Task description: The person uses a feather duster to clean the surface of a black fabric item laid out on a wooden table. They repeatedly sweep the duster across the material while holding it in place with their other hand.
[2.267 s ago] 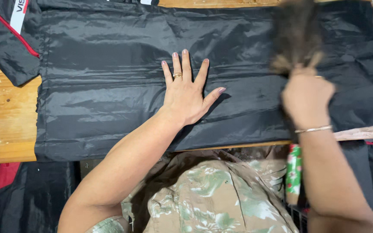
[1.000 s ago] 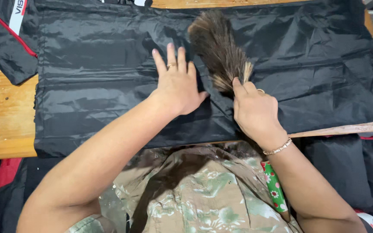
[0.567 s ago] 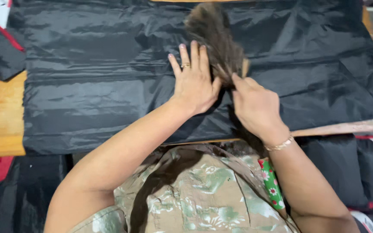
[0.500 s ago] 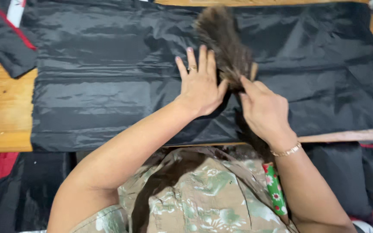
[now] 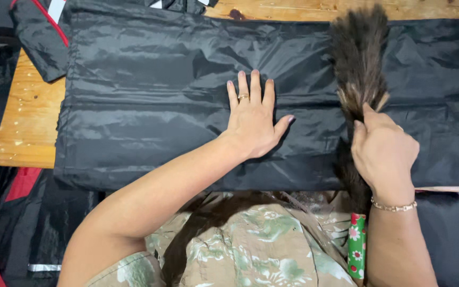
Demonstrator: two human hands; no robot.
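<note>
A large piece of shiny black fabric (image 5: 160, 106) lies spread flat across a wooden table (image 5: 25, 122). My left hand (image 5: 253, 119) rests palm down on its middle, fingers apart, a ring on one finger. My right hand (image 5: 383, 151), with a thin bracelet on the wrist, is closed around a dark brown feather duster (image 5: 359, 58). The duster's feathers point away from me and lie on the fabric near its right part. Its handle (image 5: 356, 247), wrapped in red and green flowered material, sticks out below my wrist.
A black garment piece with red trim (image 5: 38, 32) lies at the table's far left corner. More black and red fabric (image 5: 11, 212) hangs below the table's near edge on the left. Black cloth (image 5: 452, 234) is also at the lower right.
My right hand has swept the duster rightward across the fabric, away from my left hand. My left hand stays flat on the fabric, fingers now spread wider.
</note>
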